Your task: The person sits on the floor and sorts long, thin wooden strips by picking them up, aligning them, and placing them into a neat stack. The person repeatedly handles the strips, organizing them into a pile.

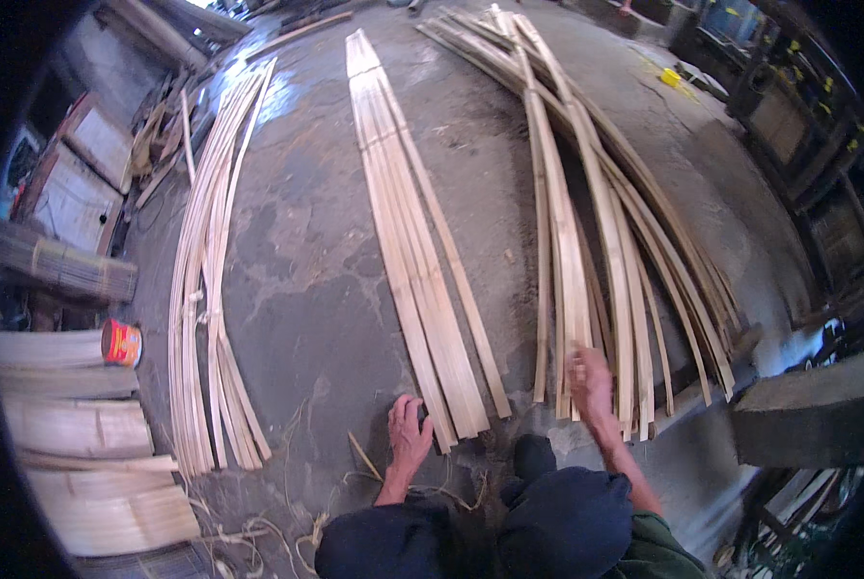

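A fan of pale split bamboo strips [432,280] lies on the floor in front of me, its strips side by side and narrowing toward the far end. Beside its near left corner is my left hand [410,431], fingers curled round a small dark thing that I cannot make out. To the right, a looser heap of bamboo strips [634,289] lies crossed and overlapping. My right hand [591,383], slightly blurred, closes over the near part of a strip on the left side of that heap; its fingertips are partly hidden.
Another tied bundle of thin strips [210,280] lies on the left. Beyond it are a red tin [121,343] and stacked wide bamboo slats [84,425]. Loose fibres [258,540] litter the floor by my knees. A concrete block [818,405] and a dark rack [798,125] border the right.
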The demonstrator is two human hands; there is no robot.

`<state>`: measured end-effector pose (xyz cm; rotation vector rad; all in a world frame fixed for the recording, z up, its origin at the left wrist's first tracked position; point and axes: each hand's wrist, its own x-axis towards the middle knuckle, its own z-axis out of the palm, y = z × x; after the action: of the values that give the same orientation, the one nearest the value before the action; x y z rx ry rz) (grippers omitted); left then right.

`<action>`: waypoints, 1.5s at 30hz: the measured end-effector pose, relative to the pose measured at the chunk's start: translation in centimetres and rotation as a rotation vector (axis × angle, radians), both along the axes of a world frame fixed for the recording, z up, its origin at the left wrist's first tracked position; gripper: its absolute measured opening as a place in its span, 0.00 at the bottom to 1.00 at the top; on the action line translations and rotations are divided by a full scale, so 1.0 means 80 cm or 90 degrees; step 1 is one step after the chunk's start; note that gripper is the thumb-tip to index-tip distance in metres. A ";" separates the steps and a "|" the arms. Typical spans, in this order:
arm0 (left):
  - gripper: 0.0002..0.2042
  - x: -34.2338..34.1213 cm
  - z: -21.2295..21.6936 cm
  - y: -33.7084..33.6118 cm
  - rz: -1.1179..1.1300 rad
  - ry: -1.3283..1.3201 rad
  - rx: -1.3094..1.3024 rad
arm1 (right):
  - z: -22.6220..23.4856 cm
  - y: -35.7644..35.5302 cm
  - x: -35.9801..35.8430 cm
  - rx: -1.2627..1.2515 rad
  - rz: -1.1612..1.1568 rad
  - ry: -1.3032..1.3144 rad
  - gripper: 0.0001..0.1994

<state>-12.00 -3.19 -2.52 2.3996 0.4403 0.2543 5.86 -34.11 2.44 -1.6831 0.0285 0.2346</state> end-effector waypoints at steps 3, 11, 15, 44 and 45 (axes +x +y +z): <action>0.19 0.005 -0.002 0.003 -0.006 0.008 -0.002 | -0.052 0.092 -0.019 -0.357 0.172 -0.169 0.18; 0.19 -0.003 -0.009 0.002 0.001 -0.009 0.005 | -0.068 0.159 -0.013 -0.346 0.224 -0.130 0.14; 0.19 0.006 -0.007 -0.006 -0.003 0.001 -0.001 | -0.069 0.113 0.005 -0.254 0.111 -0.062 0.08; 0.18 0.001 -0.002 0.001 -0.011 0.025 0.068 | 0.097 -0.317 0.194 -0.744 -0.094 -0.164 0.24; 0.18 0.002 -0.004 -0.001 -0.015 0.023 0.059 | 0.098 -0.326 0.195 -0.734 -0.107 -0.175 0.23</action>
<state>-11.80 -3.26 -2.86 2.5021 0.4256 0.2265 21.43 -60.20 10.31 -2.8273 0.1154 -0.1998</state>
